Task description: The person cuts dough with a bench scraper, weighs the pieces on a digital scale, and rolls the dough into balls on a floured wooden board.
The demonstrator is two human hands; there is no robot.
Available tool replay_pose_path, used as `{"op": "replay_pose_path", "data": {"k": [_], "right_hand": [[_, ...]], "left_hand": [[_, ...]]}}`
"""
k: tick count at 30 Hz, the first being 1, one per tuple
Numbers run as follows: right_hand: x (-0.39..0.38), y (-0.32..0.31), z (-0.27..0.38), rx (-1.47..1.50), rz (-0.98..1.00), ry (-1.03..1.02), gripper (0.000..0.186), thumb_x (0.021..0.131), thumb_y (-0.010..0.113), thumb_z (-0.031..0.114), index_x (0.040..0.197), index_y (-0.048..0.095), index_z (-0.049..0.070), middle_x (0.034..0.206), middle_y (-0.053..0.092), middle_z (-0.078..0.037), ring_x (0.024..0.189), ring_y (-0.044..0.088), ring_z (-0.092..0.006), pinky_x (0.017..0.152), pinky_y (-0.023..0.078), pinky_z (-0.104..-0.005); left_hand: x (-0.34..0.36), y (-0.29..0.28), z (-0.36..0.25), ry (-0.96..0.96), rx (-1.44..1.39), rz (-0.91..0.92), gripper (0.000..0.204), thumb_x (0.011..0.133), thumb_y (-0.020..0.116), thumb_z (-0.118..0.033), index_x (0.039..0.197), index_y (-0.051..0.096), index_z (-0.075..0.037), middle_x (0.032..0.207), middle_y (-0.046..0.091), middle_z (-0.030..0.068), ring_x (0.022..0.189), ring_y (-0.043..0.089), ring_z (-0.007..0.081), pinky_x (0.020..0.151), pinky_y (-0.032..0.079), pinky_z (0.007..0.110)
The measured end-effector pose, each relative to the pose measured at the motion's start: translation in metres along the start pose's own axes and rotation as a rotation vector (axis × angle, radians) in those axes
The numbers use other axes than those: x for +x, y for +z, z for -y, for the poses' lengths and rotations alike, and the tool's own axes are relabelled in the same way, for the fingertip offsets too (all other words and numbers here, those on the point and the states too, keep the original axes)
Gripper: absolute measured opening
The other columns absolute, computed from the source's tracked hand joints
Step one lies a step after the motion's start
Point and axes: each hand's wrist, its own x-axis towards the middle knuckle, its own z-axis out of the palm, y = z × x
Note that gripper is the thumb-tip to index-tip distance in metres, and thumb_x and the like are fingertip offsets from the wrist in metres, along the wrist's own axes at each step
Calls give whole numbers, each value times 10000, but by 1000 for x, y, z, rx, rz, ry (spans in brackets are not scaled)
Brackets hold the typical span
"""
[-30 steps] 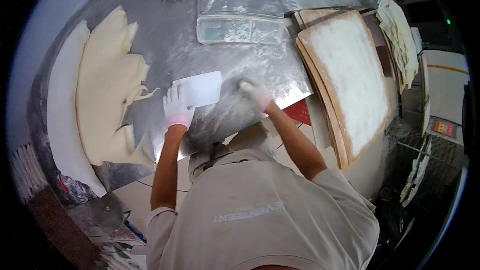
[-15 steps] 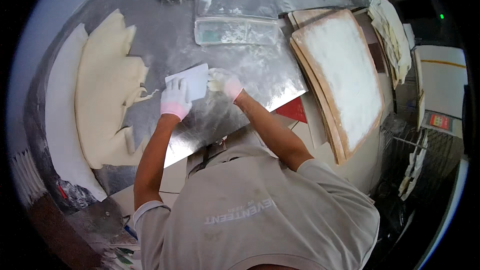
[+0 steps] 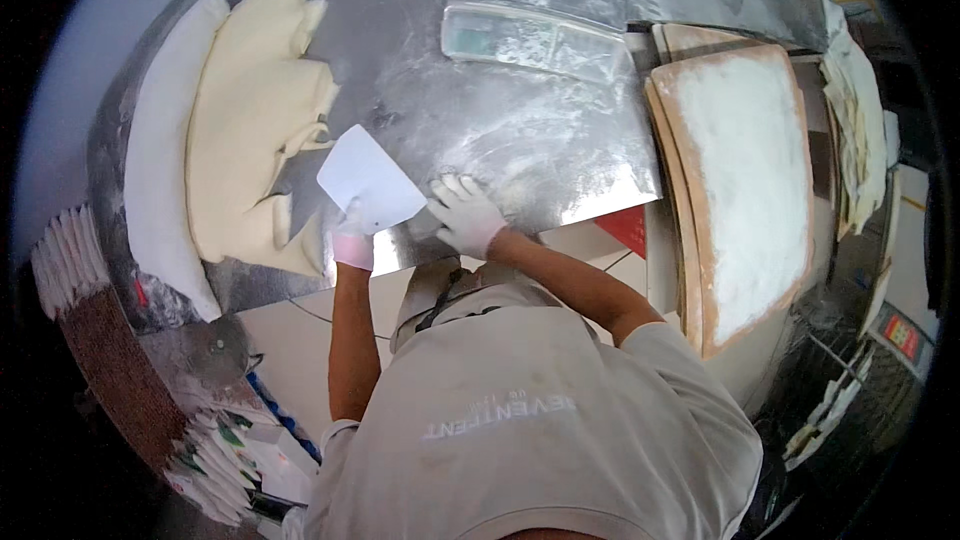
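Note:
My left hand (image 3: 352, 240), in a white glove with a pink cuff, is closed on the lower edge of a flat white dough scraper (image 3: 370, 178). The scraper is tilted up over the metal table's front part, and its blade covers the spot beneath it. Beside its right corner, my right hand (image 3: 468, 217), gloved alike, lies palm down on the table near the front edge with its fingers apart. Anything under that palm is hidden. Left of the scraper spreads a large cream dough sheet (image 3: 240, 130) with a ragged right edge.
A long white padded strip (image 3: 160, 155) runs along the dough's left side. Flour dusts the metal table (image 3: 420, 110). A flour-covered scale (image 3: 540, 40) stands at the back. Stacked wooden boards (image 3: 705, 270), the top one floured, are at the right, with cloths (image 3: 855, 110) beyond.
Both hands have come nearer the table's front edge. The scraper has turned and tilted in my left hand. My right hand, earlier curled at a small pale lump, now has spread fingers. The view has shifted.

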Motion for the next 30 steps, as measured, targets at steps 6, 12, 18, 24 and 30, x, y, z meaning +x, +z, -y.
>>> {"op": "replay_pose_path", "data": {"k": [6, 12, 18, 24, 30], "right_hand": [[-28, -44, -51, 97, 354, 539, 422, 815, 623, 192, 1191, 553, 14, 1174, 595, -178, 1153, 537, -294, 948, 439, -378], [26, -50, -25, 1757, 123, 1088, 380, 931, 544, 225, 1206, 568, -36, 1158, 619, -174, 1075, 602, -238, 869, 502, -334], [77, 1, 36, 1427, 304, 853, 276, 930, 570, 173, 1118, 618, -24, 1024, 651, -82, 930, 621, -155, 822, 504, -288], [139, 48, 87, 1272, 174, 844, 281, 923, 593, 184, 1108, 620, -26, 974, 656, -66, 851, 609, -120, 757, 507, -287], [203, 79, 61, 1059, 168, 893, 315, 917, 607, 249, 1093, 591, -12, 997, 648, -83, 883, 595, -157, 802, 492, -304]], "left_hand": [[-28, -5, -26, 389, 581, 139, 272, 920, 514, -147, 1126, 649, -31, 1157, 626, 100, 1046, 585, 261, 942, 445, 392], [-8, -18, -45, 1178, 1065, 283, 435, 689, 489, 12, 1036, 721, -114, 1244, 579, 180, 1199, 453, 441, 1027, 301, 591], [25, -47, -42, 1080, 1031, 83, 515, 768, 518, -39, 1280, 567, -50, 1329, 513, 215, 1280, 406, 419, 1106, 278, 495], [57, -103, -48, 156, 414, 258, 451, 930, 561, -257, 1285, 548, 20, 1220, 613, 127, 1101, 586, 216, 945, 445, 329], [118, -158, -73, 310, 549, 339, 400, 919, 585, -283, 1170, 627, 26, 1055, 677, 101, 974, 623, 192, 860, 473, 314]]}}
